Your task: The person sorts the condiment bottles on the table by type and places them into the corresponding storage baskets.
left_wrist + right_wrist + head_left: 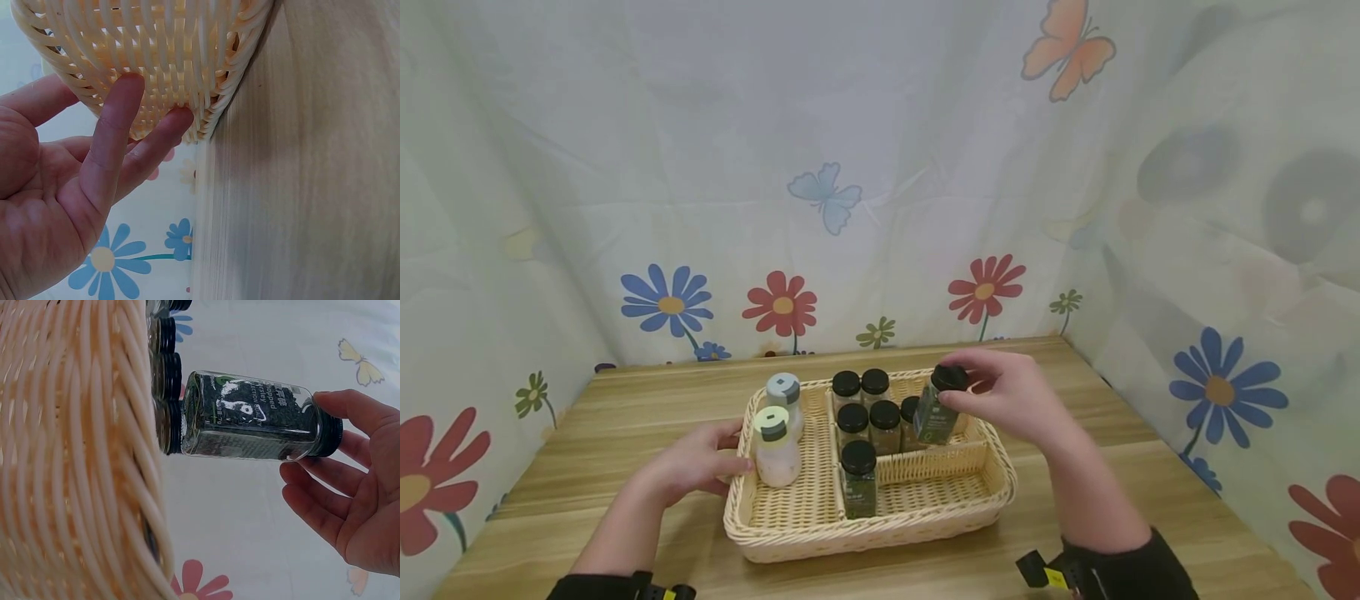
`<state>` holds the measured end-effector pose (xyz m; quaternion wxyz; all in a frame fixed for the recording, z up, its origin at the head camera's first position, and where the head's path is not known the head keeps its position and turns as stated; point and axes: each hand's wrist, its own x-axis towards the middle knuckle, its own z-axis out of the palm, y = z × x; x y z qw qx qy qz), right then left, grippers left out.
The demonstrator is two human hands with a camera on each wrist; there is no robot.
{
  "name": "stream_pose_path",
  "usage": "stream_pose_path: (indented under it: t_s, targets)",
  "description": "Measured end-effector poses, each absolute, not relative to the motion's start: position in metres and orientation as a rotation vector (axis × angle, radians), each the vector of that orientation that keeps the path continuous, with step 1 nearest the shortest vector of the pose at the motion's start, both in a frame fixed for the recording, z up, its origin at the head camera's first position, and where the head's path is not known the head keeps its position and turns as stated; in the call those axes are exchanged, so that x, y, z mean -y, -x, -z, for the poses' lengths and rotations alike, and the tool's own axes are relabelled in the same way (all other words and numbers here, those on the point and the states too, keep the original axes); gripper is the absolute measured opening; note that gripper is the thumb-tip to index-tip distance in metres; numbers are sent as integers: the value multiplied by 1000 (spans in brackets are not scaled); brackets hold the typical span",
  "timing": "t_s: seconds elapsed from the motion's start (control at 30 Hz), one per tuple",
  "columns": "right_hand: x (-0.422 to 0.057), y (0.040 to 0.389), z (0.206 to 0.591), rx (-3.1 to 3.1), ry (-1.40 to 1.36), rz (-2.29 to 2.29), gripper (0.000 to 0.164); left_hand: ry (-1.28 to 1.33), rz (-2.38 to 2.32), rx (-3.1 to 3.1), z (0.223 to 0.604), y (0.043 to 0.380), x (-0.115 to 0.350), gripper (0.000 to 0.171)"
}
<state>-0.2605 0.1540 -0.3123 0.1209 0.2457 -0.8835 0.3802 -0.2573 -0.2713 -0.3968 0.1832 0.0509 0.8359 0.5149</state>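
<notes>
My right hand (pixel 1011 396) pinches the black lid of a square glass jar (pixel 936 417) filled with dark green flakes. The jar is tilted above the back right part of a wicker basket (pixel 880 533); in the right wrist view, its base is close to another jar's black lid. Several black-lidded jars (pixel 884 429) stand in the back compartment, and one green-filled jar (pixel 859 483) is in front by the divider. My left hand (pixel 700 458) rests at the basket's left side, its extended fingertips (pixel 128 94) against the woven outer wall.
Two white bottles, one with a yellow-green top (pixel 777 458) and one with a grey-blue top (pixel 785 400), stand in the left compartment. A low wicker divider (pixel 932 462) crosses the right half. The basket sits on a wooden table (pixel 670 400), with a flower-printed curtain (pixel 880 275) behind.
</notes>
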Motion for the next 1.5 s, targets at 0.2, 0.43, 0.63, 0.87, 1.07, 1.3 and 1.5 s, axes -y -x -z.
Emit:
stream_pose_path:
  t_s: [0.2, 0.43, 0.63, 0.87, 1.07, 1.3, 1.5]
  targets:
    - [-143, 257, 311, 2587, -772, -1148, 35, -147, -1468, -2353, 398, 257, 272, 81]
    - [-129, 255, 314, 2617, -829, -1168, 36, -149, -1474, -2348, 398, 258, 272, 81]
    - [-123, 255, 315, 2639, -836, -1174, 39, -158, -1463, -2347, 399, 259, 273, 81]
    - [-122, 253, 316, 2650, -862, -1158, 37, -157, -1463, -2349, 398, 259, 272, 81]
    - [-118, 254, 319, 2703, -894, -1076, 38, -157, -1460, -2353, 399, 259, 273, 81]
    - [-114, 253, 323, 2743, -953, -990, 38, -169, -1459, -2355, 399, 260, 273, 81]
    - [-109, 254, 329, 2775, -991, -945, 38, -159, -1450, -2365, 399, 260, 273, 81]
